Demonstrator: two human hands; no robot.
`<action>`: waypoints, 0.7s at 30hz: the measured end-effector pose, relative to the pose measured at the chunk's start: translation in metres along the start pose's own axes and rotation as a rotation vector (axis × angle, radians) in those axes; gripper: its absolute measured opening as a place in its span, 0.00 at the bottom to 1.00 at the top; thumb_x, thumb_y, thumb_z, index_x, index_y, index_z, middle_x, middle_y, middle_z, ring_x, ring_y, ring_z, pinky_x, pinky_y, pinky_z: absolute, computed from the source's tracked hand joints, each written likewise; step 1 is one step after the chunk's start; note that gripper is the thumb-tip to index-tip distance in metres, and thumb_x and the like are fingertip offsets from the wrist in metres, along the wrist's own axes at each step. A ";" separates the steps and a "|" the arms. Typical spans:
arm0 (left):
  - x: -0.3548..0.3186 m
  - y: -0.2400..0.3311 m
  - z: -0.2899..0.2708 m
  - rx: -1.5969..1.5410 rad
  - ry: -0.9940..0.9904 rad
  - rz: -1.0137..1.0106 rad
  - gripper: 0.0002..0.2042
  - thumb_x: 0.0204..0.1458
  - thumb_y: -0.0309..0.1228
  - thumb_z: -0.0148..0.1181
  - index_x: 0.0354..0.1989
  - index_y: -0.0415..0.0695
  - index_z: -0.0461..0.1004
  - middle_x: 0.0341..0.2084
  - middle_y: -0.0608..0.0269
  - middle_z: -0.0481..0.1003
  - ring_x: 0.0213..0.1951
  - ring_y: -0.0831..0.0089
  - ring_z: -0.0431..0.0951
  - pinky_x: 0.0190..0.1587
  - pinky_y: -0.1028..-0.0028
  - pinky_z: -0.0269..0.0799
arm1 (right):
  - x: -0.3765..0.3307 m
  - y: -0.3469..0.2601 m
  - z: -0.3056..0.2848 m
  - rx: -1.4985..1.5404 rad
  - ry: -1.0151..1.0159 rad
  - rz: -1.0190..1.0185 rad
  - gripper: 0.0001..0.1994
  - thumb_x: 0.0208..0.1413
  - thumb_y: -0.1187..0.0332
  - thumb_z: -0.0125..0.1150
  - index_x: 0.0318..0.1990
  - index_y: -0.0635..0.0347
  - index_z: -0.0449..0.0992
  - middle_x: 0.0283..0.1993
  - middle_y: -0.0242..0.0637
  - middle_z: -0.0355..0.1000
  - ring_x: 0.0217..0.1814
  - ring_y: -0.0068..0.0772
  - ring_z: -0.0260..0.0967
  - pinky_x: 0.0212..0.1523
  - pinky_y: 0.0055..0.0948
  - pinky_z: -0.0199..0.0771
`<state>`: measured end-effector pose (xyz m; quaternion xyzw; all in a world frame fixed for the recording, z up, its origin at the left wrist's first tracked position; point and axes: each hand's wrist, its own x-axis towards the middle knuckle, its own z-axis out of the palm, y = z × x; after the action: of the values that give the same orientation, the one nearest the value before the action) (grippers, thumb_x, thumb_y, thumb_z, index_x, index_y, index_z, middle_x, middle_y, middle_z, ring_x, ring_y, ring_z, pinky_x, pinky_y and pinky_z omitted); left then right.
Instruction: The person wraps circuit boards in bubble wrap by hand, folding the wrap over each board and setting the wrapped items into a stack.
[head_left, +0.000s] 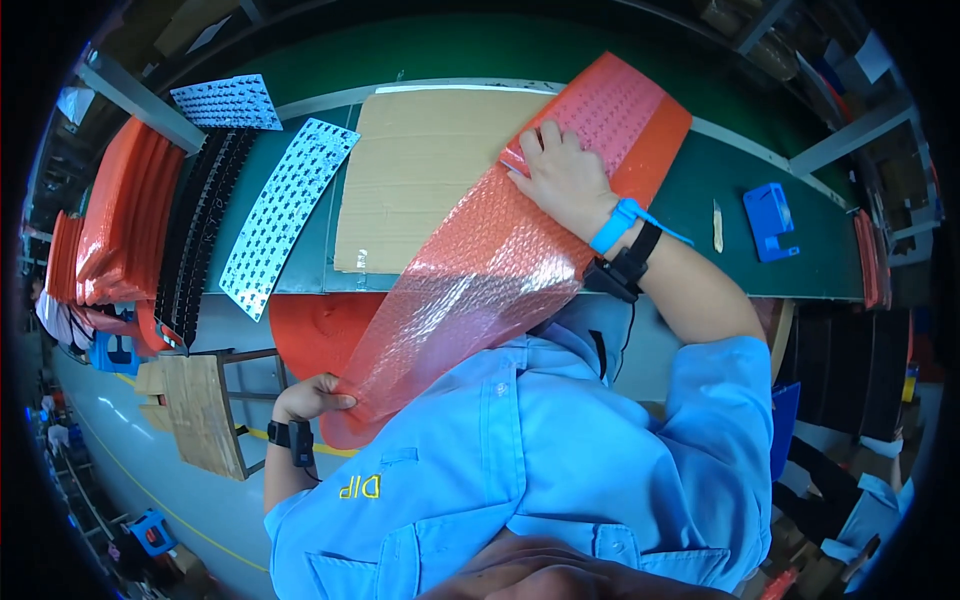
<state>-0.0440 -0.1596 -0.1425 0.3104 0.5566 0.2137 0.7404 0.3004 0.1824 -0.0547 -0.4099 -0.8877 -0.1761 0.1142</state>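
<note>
A long sheet of red bubble wrap (490, 240) runs diagonally from my lower left up to the far right of the bench. At its lower end my left hand (313, 397) is closed, pinching the edge between thumb and fingers. My right hand (565, 180) lies on the far end, fingers apart and pressing down. Under the wrap there, a perforated panel (612, 115) shows through as pink with rows of small marks. Beneath the sheet lies a flat piece of brown cardboard (430, 150). A white perforated panel (290, 215) rests left of the cardboard.
Another white panel (228, 102) lies at the back left, above black slotted strips (205, 215). Stacked red wrapped packs (130, 220) stand beside them. On the right are a blue plastic holder (770, 222) and a small pale tool (717, 228). A wooden stool (203, 410) stands lower left.
</note>
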 end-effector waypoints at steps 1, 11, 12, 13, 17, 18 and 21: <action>0.001 0.008 0.008 0.026 -0.032 -0.032 0.10 0.53 0.20 0.61 0.44 0.36 0.80 0.40 0.63 0.81 0.42 0.77 0.79 0.50 0.74 0.72 | 0.005 0.004 0.004 0.012 0.026 -0.059 0.23 0.53 0.49 0.60 0.45 0.59 0.69 0.40 0.40 0.67 0.39 0.37 0.72 0.25 0.33 0.78; -0.017 0.143 0.071 1.118 0.441 0.036 0.07 0.50 0.23 0.62 0.38 0.38 0.80 0.34 0.56 0.81 0.38 0.63 0.80 0.43 0.69 0.74 | 0.016 0.028 0.028 0.092 0.067 -0.356 0.16 0.55 0.53 0.59 0.42 0.54 0.72 0.43 0.37 0.68 0.46 0.37 0.70 0.40 0.35 0.76; -0.014 0.166 0.070 1.074 0.642 0.302 0.07 0.49 0.24 0.63 0.37 0.38 0.79 0.33 0.53 0.80 0.38 0.59 0.80 0.42 0.68 0.74 | 0.014 0.029 0.028 0.089 0.068 -0.341 0.16 0.55 0.53 0.59 0.42 0.54 0.72 0.43 0.37 0.68 0.46 0.37 0.70 0.40 0.35 0.76; -0.005 0.188 0.077 1.002 0.616 0.513 0.08 0.48 0.25 0.64 0.37 0.37 0.79 0.35 0.53 0.80 0.40 0.58 0.80 0.43 0.67 0.74 | 0.012 0.030 0.029 0.124 0.086 -0.337 0.16 0.55 0.53 0.59 0.42 0.55 0.72 0.43 0.38 0.69 0.47 0.38 0.70 0.41 0.35 0.76; 0.071 0.243 0.094 1.099 0.377 1.026 0.13 0.44 0.31 0.69 0.39 0.43 0.79 0.49 0.52 0.76 0.53 0.53 0.74 0.52 0.62 0.70 | -0.001 0.048 0.014 0.254 0.223 -0.274 0.17 0.55 0.55 0.60 0.45 0.57 0.73 0.45 0.41 0.70 0.49 0.42 0.70 0.46 0.37 0.74; 0.087 0.245 0.092 1.180 0.375 1.039 0.15 0.43 0.31 0.69 0.42 0.44 0.79 0.52 0.53 0.74 0.57 0.52 0.71 0.56 0.61 0.67 | -0.012 0.055 0.006 0.336 0.313 -0.231 0.18 0.55 0.55 0.61 0.45 0.58 0.74 0.46 0.42 0.71 0.50 0.44 0.70 0.48 0.38 0.74; 0.136 0.253 0.085 1.319 0.343 1.121 0.20 0.42 0.32 0.70 0.47 0.48 0.78 0.59 0.55 0.69 0.63 0.50 0.64 0.62 0.58 0.60 | -0.053 0.099 -0.019 0.370 0.299 0.064 0.19 0.54 0.56 0.62 0.46 0.61 0.75 0.47 0.46 0.71 0.52 0.48 0.69 0.50 0.40 0.73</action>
<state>0.0835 0.0925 -0.0439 0.8656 0.4357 0.2243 0.1026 0.4116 0.1982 -0.0340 -0.3794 -0.8645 -0.0653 0.3232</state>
